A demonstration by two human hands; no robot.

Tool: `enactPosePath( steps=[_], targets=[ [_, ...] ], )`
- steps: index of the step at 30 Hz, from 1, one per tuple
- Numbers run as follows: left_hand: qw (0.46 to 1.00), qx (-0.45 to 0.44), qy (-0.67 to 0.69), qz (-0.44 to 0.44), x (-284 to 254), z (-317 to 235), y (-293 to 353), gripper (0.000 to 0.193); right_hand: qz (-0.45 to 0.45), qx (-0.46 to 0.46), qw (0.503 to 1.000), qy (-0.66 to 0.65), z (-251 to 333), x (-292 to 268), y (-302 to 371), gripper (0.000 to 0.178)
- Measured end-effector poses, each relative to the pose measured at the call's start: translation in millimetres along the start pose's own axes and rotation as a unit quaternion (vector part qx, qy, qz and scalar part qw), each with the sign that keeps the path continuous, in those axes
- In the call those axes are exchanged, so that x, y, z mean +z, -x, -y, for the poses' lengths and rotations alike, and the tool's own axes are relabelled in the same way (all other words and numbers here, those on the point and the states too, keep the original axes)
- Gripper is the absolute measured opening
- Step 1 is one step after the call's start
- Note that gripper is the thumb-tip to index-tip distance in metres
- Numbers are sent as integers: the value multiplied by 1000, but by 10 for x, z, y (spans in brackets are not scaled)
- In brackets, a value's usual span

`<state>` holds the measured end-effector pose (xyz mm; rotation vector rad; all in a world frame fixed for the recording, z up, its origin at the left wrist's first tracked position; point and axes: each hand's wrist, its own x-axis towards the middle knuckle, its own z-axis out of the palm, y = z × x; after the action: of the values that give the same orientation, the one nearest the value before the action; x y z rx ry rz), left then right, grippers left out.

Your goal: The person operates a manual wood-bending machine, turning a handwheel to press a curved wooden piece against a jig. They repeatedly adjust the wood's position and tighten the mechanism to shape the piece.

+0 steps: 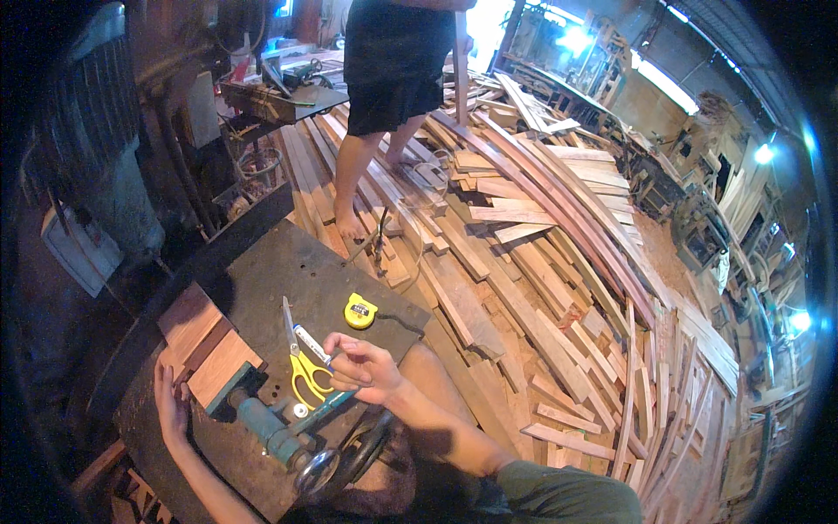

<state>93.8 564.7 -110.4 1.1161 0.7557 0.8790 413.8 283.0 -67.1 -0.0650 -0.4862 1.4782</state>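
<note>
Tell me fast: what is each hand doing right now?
Left hand: open, fingers resting against the reddish wooden block on the dark metal table.
Right hand: closed, pinching a small white object above the yellow-handled scissors.

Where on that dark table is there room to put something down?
The dark table is bare along its far edge, beyond the yellow tape measure. Crowded: yellow scissors, the right hand and the teal vise. Wood blocks fill the left, by the left hand.

Right hand point(362, 368) over yellow scissors point(301, 362)
</note>
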Motion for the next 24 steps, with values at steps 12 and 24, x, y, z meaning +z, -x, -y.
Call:
enactPosePath(
  steps=[12,24],
  targets=[
    [997,-9,-9,-74,48,16,16,59,3,-6,1000,4,-9,28,-4,23],
    [998,-5,-27,-64,25,30,30,54,-10,0,1000,13,18,32,19,22]
  ],
)
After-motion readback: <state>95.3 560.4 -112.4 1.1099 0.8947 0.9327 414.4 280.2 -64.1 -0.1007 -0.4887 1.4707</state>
